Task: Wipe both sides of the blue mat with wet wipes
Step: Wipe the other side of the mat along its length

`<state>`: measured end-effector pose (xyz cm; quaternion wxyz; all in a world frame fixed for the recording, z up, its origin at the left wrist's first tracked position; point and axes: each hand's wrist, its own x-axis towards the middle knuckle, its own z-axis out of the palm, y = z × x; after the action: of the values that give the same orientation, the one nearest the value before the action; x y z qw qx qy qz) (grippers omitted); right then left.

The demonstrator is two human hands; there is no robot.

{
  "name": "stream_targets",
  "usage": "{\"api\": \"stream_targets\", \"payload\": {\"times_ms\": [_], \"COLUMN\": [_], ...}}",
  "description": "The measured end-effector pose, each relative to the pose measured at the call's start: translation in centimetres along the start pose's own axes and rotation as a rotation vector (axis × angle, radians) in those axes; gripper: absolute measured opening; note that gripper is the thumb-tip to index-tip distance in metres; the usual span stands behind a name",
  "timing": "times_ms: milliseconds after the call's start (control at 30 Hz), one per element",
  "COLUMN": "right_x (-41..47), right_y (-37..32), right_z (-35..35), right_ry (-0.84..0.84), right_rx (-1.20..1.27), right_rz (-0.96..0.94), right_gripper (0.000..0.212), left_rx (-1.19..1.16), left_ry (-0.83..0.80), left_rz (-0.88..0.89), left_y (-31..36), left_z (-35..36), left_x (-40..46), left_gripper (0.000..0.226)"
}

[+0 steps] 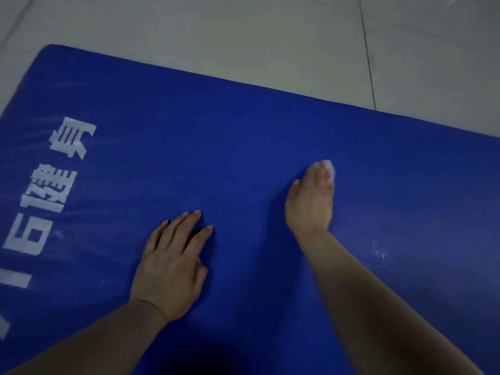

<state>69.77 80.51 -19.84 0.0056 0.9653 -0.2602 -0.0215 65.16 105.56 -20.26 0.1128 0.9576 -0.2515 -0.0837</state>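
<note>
We see one floor (270, 36) of pale tiles, filling the view from 10 to 2 o'clock, and on it one blue mat (243, 136) lying flat with its white lettering (51, 190) face up at 9 o'clock. That printed side is the one being worked on, so we judge the task to be in its first half: the mat has not been turned over, and the underside is presumably yet to be wiped. Faint pale streaks near the lettering and a few specks at 4 o'clock could be damp traces or dust (we cannot tell which), so how much of this face is done stays uncertain.

Two hands are in view, well apart. The left hand (170, 266), at 7 o'clock, lies flat with its fingers straight and spread, pressing the mat as if to steady it; it holds nothing. The right hand (311, 201), near the centre toward 3 o'clock, reaches farther out and presses one wet wipe (330, 169) against the mat, with only a small white bunch showing past the fingertips. Whether the fingers curl round the wipe or just push it flat, we cannot tell.

We count one wipe only; no pack of wipes shows.
</note>
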Motion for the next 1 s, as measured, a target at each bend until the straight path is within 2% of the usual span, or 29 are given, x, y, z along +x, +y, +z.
{"api": "stream_targets", "payload": {"times_ms": [67, 133, 200, 267, 333, 367, 433, 500, 600, 800, 900, 1000], "right_x": [-1.7, -3.6, -3.3, -1.2, 1.0, 1.5, 1.4, 0.8, 0.1, 0.3, 0.1, 0.2], "right_y": [-3.6, -5.7, -4.9, -1.7, 1.6, 2.4, 1.9, 0.2, -0.4, -0.3, 0.0, 0.2], "right_z": [0.0, 0.5, 0.5, 0.9, 0.0, -0.4, -0.6, -0.3, 0.3, 0.6, 0.6, 1.1], "right_ry": [0.033, -0.022, -0.078, 0.008, 0.013, -0.033, -0.082, -0.073, -0.044, -0.046, -0.047, -0.024], "right_rx": [0.038, 0.121, 0.038, -0.036, 0.065, 0.119, 0.162, 0.197, 0.229, 0.258, 0.246, 0.252], "right_rz": [-0.193, -0.389, -0.487, -0.312, 0.081, 0.178, 0.167, 0.038, 0.007, -0.001, 0.001, -0.018], "right_gripper": [0.06, 0.059, 0.055, 0.055, 0.053, 0.054, 0.059, 0.062, 0.063, 0.063, 0.064, 0.068], "left_rx": [-0.004, -0.008, -0.017, -0.021, -0.019, -0.019, -0.018, -0.029, -0.067, -0.099, -0.044, 0.021], "left_ry": [0.002, 0.002, 0.001, 0.0, -0.002, -0.004, -0.009, -0.001, 0.063, 0.222, 0.164, 0.09], "left_rz": [-0.003, -0.006, -0.007, -0.005, -0.005, -0.004, -0.002, 0.0, 0.013, 0.056, 0.013, -0.011], "left_y": [0.0, 0.1, 0.0, 0.0, -0.1, -0.1, -0.1, -0.2, -0.1, 0.1, 0.7, 0.6], "left_z": [-0.1, -0.2, -0.2, -0.1, -0.1, 0.0, 0.0, 0.0, -0.2, -1.9, -1.5, -0.9], "left_x": [0.0, 0.0, 0.0, 0.0, 0.0, 0.1, 0.1, 0.1, 0.3, 8.0, 12.4, 13.6], "left_gripper": [0.055, 0.055, 0.055, 0.055, 0.055, 0.055, 0.054, 0.054, 0.051, 0.026, 0.045, 0.05]}}
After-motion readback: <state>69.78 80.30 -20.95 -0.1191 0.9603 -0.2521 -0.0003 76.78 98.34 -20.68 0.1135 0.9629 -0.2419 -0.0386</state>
